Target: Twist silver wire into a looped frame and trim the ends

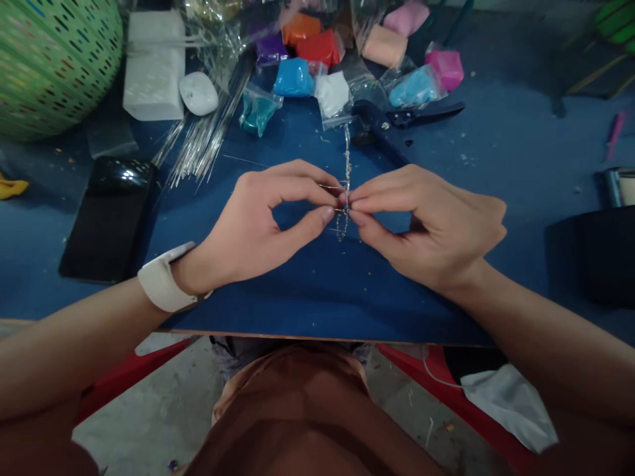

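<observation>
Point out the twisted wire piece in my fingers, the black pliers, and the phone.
Twisted wire piece (346, 168): head view, on the upright strand above the fingertips.
Black pliers (421, 114): head view, on the upper handle.
Phone (106, 221): head view, on the middle of its dark screen.

Between my hands and the near edge of the tabletop (297, 297) the blue surface lies bare, so there is room to draw back toward me. To my left a black phone (106, 218) lies flat, with a bundle of thin wires (208, 142) fanned out just beyond it. Straight ahead, black pliers (397, 119) and a crowd of bagged clay packets (297, 76) block the far side. On my right the tabletop is open as far as a dark container (590, 254) near the edge.
</observation>
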Motion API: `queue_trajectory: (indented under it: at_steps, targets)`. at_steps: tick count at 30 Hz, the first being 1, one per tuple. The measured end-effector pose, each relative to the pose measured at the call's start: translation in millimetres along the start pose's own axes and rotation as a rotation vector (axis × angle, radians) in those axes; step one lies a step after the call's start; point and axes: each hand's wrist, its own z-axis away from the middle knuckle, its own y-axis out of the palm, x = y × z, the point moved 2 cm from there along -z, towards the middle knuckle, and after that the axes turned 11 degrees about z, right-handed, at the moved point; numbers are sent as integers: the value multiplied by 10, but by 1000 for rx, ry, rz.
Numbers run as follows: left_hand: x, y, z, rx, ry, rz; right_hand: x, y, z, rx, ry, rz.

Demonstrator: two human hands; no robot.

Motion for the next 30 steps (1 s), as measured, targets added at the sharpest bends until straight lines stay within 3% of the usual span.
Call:
queue_trajectory:
  at_steps: [5, 9, 12, 18, 25, 30]
  targets:
    - [-59, -13, 33, -57, 220, -270, 66, -34, 5, -27, 107, -52]
    - [-130, -56, 51, -46, 416, -347, 130, -78, 8, 16, 177, -46]
    - [-158, -93, 60, -62, 514, -394, 101, -93, 25, -28, 170, -92]
    - [-220, -77, 74, -150, 541, -429, 18, -96, 66, -63, 61, -165]
    - [-294, -33, 125, -288, 369, -389, 70, -88, 28, -86, 51, -190]
    - [-288, -52, 148, -251, 371, -352, 67, -81, 16, -72, 93, -183]
